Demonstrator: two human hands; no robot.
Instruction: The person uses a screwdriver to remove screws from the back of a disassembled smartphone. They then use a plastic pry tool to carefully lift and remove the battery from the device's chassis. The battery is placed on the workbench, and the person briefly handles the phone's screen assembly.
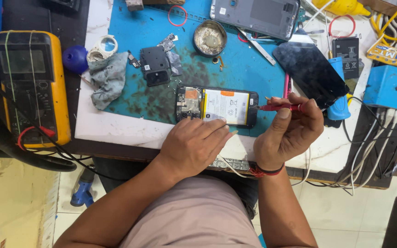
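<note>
White worktop [116, 126] carried a stained blue mat [244, 73], and everything sat crowded on it. At the left edge, off the white slab, lay a yellow multimeter [33, 87] with a red lead curling beneath it. Beside it, near the mat's left border, were a dark blue ball [75, 59], a white tape roll [102, 47] and a crumpled grey cloth [109, 78]. Further in lay a black phone cover piece [155, 65], and above it toward the far edge a round tin [210, 38].

Near the front edge of the mat lay the opened phone [217, 106], its battery and board exposed. The left hand [194, 144] rested flat, fingers pressing on the phone's near side. The right hand [288, 131] was closed around a red probe [283, 107], the tip touching the phone's right end. Behind it lay a dark screen panel [311, 73], and at the right edge a blue box [388, 87] with white cables below.
</note>
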